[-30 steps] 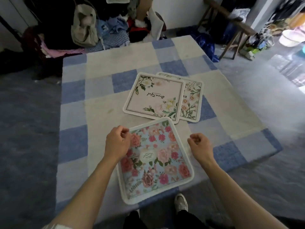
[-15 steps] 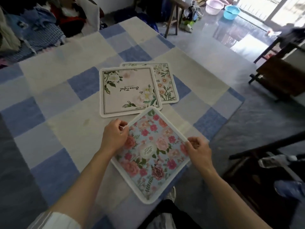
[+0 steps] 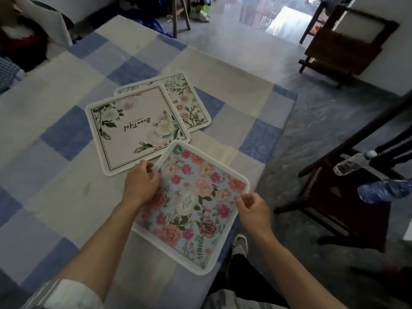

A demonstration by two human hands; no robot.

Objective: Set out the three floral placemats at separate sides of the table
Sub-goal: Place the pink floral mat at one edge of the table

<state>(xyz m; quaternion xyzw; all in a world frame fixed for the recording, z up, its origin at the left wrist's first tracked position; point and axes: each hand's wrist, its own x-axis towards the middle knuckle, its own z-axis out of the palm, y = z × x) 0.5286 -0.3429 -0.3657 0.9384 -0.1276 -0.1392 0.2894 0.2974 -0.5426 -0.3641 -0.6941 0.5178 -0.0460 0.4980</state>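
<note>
A blue placemat with pink and red roses (image 3: 196, 206) lies at the near edge of the table (image 3: 55, 134), turned like a diamond, its near corner over the edge. My left hand (image 3: 140, 184) pinches its left edge. My right hand (image 3: 254, 208) pinches its right edge. Just beyond it lies a white placemat with green leaves and script lettering (image 3: 136, 128). That one overlaps a third placemat with daisy sprigs (image 3: 189, 105), mostly hidden beneath it.
The table wears a blue, grey and cream checked cloth. A dark wooden chair (image 3: 347, 197) stands close on the right with a plastic bottle (image 3: 352, 163) and a blue bundle (image 3: 383, 190) on it. Clothes are piled at the far left. My shoe (image 3: 239, 244) shows below the table edge.
The view has swung right. The rose placemat has turned further clockwise and slid toward the table's right near corner, with both hands now gripping its edges.
</note>
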